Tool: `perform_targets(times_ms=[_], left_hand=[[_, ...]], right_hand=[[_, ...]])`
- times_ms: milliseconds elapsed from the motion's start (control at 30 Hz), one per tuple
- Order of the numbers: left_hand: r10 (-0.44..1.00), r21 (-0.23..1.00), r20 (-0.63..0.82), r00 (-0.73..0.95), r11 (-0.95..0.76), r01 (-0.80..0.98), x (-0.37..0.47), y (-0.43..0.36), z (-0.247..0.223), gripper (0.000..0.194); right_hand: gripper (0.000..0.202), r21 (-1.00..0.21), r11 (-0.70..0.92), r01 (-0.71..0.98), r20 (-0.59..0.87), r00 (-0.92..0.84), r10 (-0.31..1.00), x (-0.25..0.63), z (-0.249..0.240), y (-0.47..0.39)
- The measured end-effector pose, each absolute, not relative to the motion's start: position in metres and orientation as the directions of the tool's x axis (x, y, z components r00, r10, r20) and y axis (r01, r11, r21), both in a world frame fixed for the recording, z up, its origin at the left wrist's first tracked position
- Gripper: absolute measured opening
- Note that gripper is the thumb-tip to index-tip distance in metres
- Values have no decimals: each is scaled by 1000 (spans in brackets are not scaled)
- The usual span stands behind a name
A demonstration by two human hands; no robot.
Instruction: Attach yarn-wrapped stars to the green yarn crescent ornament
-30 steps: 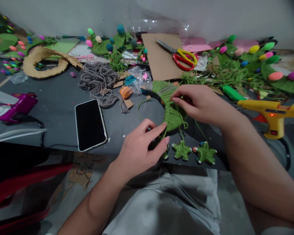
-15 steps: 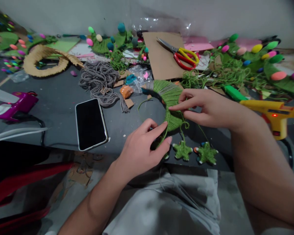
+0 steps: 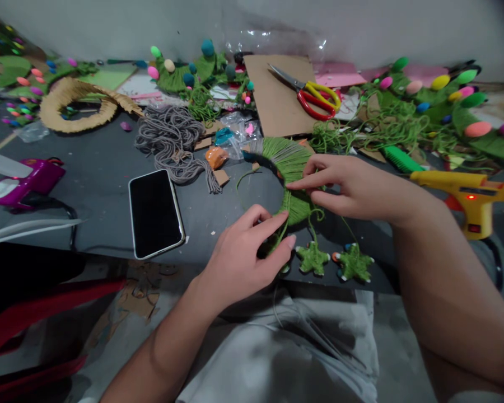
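A curved form wrapped in green yarn (image 3: 299, 208) lies near the table's front edge, with grey yarn at its upper left end. My right hand (image 3: 336, 182) rests on its right side, index fingertip pressed on the wrapping and the other fingers partly curled. My left hand (image 3: 252, 246) is at its lower end, thumb and index finger apart, the index fingertip touching green strands. What lies under my left palm is hidden. Two green yarn stars, a left one (image 3: 313, 258) and a right one (image 3: 355, 263), lie below the form with strands running up from them.
A phone (image 3: 156, 214) lies left of my hands, below a grey yarn heap (image 3: 168, 134). Scissors (image 3: 315, 98) rest on cardboard (image 3: 273, 106). A yellow glue gun (image 3: 472, 196) is at the right, a purple device (image 3: 29, 182) at the left. Decorated green pieces line the back.
My right hand has shifted very slightly to the left on the green wrapping. My left hand stays nearly where it was.
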State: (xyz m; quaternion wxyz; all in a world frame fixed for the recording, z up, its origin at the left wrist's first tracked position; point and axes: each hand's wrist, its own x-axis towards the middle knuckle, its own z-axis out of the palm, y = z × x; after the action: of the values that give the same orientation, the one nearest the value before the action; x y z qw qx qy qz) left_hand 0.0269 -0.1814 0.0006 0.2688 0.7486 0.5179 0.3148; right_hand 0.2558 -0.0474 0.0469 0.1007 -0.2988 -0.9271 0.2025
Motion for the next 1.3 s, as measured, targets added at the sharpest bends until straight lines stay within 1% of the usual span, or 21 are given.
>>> perform_targets(times_ms=[233,367,567,733,867,1000,1067,1167,1300], left_hand=[[943,765,201,266,-321,559,28,-181,-1,42],[940,777,248,235,-338,531,27,-181,0,38],[942,721,220,255,-333,607,27,-180,-1,44],[938,710,221,268,-343,615,27,-178,-2,44],[938,713,244,247,-346,610,25,-179,-3,44],[945,720,250,212,-328,612,23,-175,-2,43],[945,707,255,205,-327,627,22,-170,0,42],[931,680,290,222,-364,637,19,-161,1,39],[904,671,353,240,-423,609,16,-154,-2,35]], right_hand=[[40,-437,733,521,60,-796,602,255,47,-47],[40,-444,729,521,64,-793,605,256,47,-48],[39,-462,730,504,97,-789,606,256,49,-49],[40,-472,737,484,111,-796,595,256,52,-53],[41,-440,756,485,156,-788,596,261,55,-56],[39,-418,751,510,103,-795,598,265,53,-61],[40,-409,751,519,106,-790,604,266,50,-65],[40,-376,779,503,166,-790,590,265,47,-70],[38,-277,832,481,236,-805,544,263,44,-74]])
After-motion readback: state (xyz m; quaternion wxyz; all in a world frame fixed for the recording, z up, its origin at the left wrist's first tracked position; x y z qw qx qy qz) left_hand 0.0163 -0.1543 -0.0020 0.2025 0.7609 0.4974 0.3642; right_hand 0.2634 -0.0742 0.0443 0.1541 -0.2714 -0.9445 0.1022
